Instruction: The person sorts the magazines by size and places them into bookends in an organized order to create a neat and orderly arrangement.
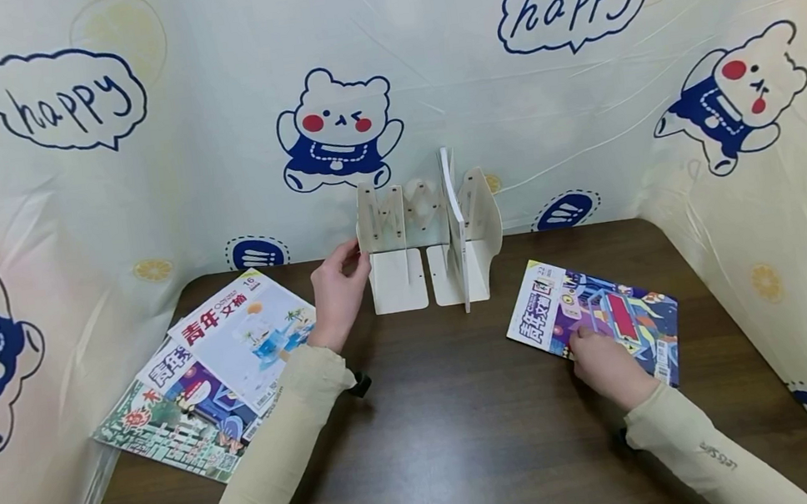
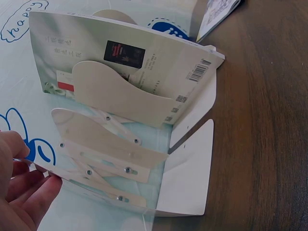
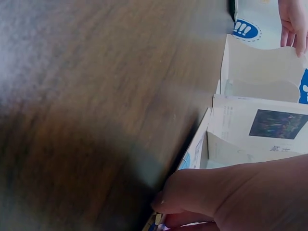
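A white expandable bookend (image 1: pixel 392 232) stands at the back of the dark wooden table (image 1: pixel 472 437). A thin magazine (image 1: pixel 454 220) stands upright in its right section, back cover showing in the left wrist view (image 2: pixel 144 67). My left hand (image 1: pixel 339 283) grips the bookend's left end plate (image 2: pixel 110 159), thumb and fingers (image 2: pixel 33 190) on its outer edge. At the right a colourful magazine (image 1: pixel 596 312) lies flat. My right hand (image 1: pixel 602 362) pinches its near edge, thumb (image 3: pixel 192 192) on top and fingers curled beneath. The bookend (image 3: pixel 260 72) shows beyond it.
A fanned stack of magazines (image 1: pixel 214 372) lies at the table's left, overhanging the edge. A cloth printed with bears and "happy" bubbles (image 1: pixel 576 54) closes in the back and both sides. Bare wood lies between my two forearms.
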`<state>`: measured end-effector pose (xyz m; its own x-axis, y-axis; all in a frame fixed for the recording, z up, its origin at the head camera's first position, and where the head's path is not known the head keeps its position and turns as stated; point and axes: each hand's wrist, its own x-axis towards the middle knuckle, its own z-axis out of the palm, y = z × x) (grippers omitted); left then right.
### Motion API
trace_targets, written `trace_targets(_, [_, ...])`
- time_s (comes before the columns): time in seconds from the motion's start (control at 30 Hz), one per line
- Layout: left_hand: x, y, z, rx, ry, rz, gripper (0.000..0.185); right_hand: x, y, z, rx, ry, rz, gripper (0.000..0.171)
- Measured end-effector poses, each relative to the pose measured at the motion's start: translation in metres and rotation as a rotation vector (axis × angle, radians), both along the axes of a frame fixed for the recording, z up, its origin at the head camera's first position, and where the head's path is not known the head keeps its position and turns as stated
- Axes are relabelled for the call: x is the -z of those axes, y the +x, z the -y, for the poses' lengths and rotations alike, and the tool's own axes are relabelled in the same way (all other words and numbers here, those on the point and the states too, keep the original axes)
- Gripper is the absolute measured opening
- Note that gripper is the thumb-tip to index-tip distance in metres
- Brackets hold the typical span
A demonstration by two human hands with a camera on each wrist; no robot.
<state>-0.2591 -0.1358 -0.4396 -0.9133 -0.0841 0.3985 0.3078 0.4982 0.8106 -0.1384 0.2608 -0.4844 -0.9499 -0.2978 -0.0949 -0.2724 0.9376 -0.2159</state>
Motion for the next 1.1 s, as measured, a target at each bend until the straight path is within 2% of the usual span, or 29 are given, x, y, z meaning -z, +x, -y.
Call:
trace_targets(0.47, [0.0, 0.0, 0.0, 0.011, 0.014, 0.002, 0.037, 0.001, 0.004, 0.003, 0.05, 0.01, -0.035, 0.025])
trace_targets(0.77, [-0.001, -0.001, -0.001, 0.015, 0.013, -0.004, 0.035, 0.006, 0.003, 0.002, 0.116, -0.031, -0.125, 0.011])
trace_targets(0.93, [-0.001, -0.001, -0.001, 0.019, 0.021, -0.002, 0.034, 0.01, 0.004, 0.002, 0.125, -0.022, -0.189, 0.007])
trace_targets(1.1, [0.0, -0.002, 0.0, 0.01, 0.009, -0.005, 0.034, 0.011, 0.006, 0.002, 0.122, -0.019, -0.199, 0.009])
